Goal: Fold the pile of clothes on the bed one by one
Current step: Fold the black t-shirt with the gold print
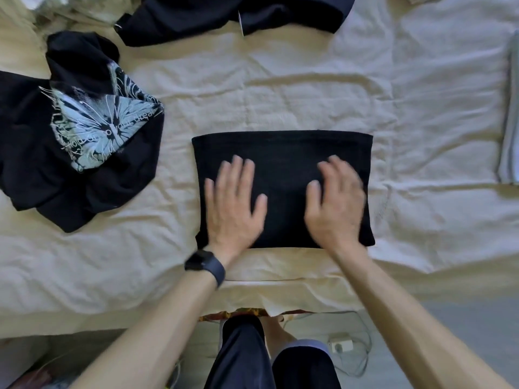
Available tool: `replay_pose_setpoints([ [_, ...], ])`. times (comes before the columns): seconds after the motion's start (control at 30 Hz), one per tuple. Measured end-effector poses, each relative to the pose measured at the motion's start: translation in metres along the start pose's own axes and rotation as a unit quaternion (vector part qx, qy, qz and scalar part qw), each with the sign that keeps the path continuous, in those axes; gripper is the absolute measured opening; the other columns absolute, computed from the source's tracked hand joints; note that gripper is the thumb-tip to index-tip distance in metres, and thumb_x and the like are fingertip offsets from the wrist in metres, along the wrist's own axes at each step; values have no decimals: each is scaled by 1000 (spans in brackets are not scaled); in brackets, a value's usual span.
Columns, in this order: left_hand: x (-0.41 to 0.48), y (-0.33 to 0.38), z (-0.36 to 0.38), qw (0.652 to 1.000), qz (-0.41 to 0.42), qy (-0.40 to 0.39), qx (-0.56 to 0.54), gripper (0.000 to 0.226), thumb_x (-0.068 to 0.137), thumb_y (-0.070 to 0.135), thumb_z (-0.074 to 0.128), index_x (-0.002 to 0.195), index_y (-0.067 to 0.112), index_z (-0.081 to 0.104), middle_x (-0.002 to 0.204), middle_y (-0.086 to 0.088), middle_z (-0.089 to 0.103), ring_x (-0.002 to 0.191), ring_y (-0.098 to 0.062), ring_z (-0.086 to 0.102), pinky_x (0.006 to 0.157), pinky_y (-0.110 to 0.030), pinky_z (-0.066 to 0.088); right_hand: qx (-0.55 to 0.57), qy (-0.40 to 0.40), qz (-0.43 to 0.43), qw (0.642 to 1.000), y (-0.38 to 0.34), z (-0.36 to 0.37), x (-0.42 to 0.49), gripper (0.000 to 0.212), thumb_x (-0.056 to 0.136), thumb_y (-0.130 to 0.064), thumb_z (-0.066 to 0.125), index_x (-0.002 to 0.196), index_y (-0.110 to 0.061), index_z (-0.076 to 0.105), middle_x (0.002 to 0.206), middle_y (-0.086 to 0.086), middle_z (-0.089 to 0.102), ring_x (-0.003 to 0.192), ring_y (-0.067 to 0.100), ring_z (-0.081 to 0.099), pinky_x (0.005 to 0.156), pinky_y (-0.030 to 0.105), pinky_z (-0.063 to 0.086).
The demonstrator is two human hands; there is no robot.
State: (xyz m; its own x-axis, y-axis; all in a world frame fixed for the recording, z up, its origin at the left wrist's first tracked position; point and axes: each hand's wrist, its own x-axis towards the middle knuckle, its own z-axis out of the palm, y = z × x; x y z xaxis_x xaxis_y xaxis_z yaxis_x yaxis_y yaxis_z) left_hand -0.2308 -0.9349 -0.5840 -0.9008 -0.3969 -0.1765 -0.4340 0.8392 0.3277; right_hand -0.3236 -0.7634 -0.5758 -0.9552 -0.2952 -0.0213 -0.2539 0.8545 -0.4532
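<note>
A black garment [283, 148] lies folded into a neat rectangle on the cream bed sheet [280, 94], near the bed's front edge. My left hand [234, 204], with a dark watch on its wrist, rests flat on the garment's left half, fingers spread. On the right half my right hand [335, 202] lies flat too, slightly blurred, fingers apart. Neither hand grips the cloth. A crumpled black shirt with a pale butterfly print [84, 130] sits to the left. Another unfolded black garment [230, 15] lies at the far edge.
A grey folded cloth [509, 122] lies at the right edge of the bed. More crumpled light fabric [42, 9] shows at the top left. Below the bed, a white plug and cable [341, 346] lie on the floor beside my legs.
</note>
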Motion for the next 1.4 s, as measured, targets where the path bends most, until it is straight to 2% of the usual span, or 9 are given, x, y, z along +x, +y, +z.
replay_pose_setpoints([
  [0.17, -16, -13, 36, 991, 26, -106, 75, 61, 100, 55, 30, 158, 40, 17, 169, 2, 7, 155, -26, 5, 119, -61, 7, -192, -199, -65, 959, 26, 28, -21, 65, 104, -54, 30, 163, -32, 14, 171, 2, 3, 158, 21, -3, 124, 57, -1],
  [0.37, -14, -90, 19, 985, -38, -91, 143, 63, 101, 56, 23, 159, 38, 6, 169, 1, 0, 155, -24, -2, 119, -64, 4, -249, -219, 66, 941, 108, -10, 7, 71, 99, -66, 8, 161, -34, -9, 169, 0, -18, 153, 16, -26, 121, 56, -15],
  [0.5, -32, -27, 11, 993, 0, -53, 105, 77, 96, 61, 33, 161, 25, 12, 169, -5, -4, 155, -24, -5, 120, -57, -8, -121, -152, 143, 970, 99, -41, 17, 77, 98, -61, 33, 161, -20, 16, 167, 8, 19, 153, 29, 16, 122, 50, 13],
  [0.6, -50, 59, 25, 985, 115, -108, 73, 90, 88, 66, 49, 160, 23, 17, 168, -6, 7, 155, -26, 6, 122, -58, 4, 68, -127, 209, 967, 90, -50, 42, 70, 94, -56, 55, 149, -16, 38, 133, 3, 58, 123, 24, 53, 103, 39, 42],
  [0.7, -56, 134, 48, 966, 179, -169, 80, 89, 84, 45, 67, 158, 24, 24, 162, -5, 29, 149, -25, 28, 119, -51, 21, 143, -199, 248, 937, 88, -47, 85, 50, 86, -55, 65, 116, -16, 66, 99, -6, 71, 94, 13, 66, 84, 34, 52],
  [0.83, -47, 178, 58, 985, 121, -94, 76, 63, 69, 21, 78, 129, 25, 63, 113, 1, 62, 95, -21, 59, 76, -33, 48, 222, -290, 285, 886, 94, -39, 129, 28, 79, -36, 81, 69, -15, 66, 52, -10, 62, 56, 12, 61, 50, 27, 45],
  [0.93, -58, 181, 57, 994, 89, -6, 57, 30, 71, 11, 79, 97, 23, 74, 82, 2, 62, 68, -22, 55, 55, -33, 42, 283, -336, 296, 848, 99, -41, 137, 14, 82, -24, 82, 92, -16, 75, 73, -6, 75, 65, 12, 72, 57, 28, 59],
  [1.1, -66, 185, 47, 999, 40, 22, -6, 6, 87, 20, 69, 91, 21, 72, 79, 3, 63, 65, -22, 54, 54, -36, 42, 312, -362, 282, 832, 106, -43, 143, 22, 88, -14, 77, 109, -11, 72, 97, 4, 78, 81, 17, 77, 63, 30, 61],
  [1.4, -59, 193, 22, 998, 6, 43, -52, 22, 85, 19, 49, 92, 15, 70, 65, 1, 55, 59, -24, 50, 51, -38, 40, 245, -356, 276, 859, 93, -59, 157, 13, 87, -16, 77, 95, -7, 73, 81, 3, 71, 61, 9, 71, 53, 21, 55],
])
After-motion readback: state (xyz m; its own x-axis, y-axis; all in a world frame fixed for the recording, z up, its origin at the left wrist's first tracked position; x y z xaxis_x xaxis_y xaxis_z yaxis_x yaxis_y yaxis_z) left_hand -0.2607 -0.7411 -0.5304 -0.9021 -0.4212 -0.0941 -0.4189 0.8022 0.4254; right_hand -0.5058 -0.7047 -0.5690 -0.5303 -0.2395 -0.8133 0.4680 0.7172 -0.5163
